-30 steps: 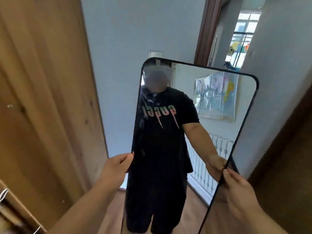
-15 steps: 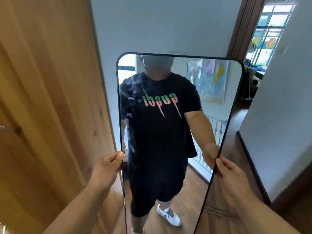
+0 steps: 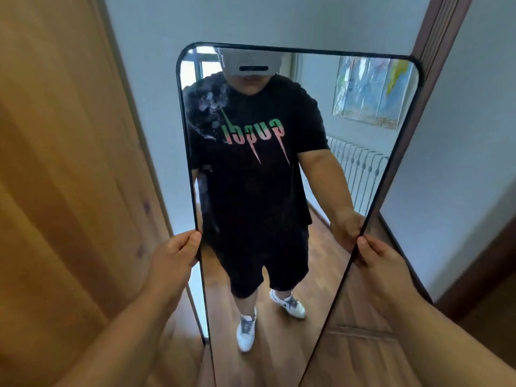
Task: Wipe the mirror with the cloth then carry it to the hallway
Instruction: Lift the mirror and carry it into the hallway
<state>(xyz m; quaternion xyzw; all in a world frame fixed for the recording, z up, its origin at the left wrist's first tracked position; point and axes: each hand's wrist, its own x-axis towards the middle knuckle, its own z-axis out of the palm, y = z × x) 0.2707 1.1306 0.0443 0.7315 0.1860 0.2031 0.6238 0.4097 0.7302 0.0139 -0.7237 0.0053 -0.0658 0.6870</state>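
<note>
A person carries the tall black-framed mirror (image 3: 279,191) upright between a wooden door (image 3: 69,163) and a pale wall (image 3: 460,163), left hand (image 3: 174,255) and right hand (image 3: 382,261) each closed on a side edge, a level grip likely best for clearing the doorframe (image 3: 435,37).

Wooden door (image 3: 61,163) left — pale wall (image 3: 474,135) right

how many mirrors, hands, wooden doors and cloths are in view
mirror: 1
hands: 2, left hand and right hand, each gripping a side edge of the mirror
wooden door: 1
cloths: 0 in view
total: 4
</note>
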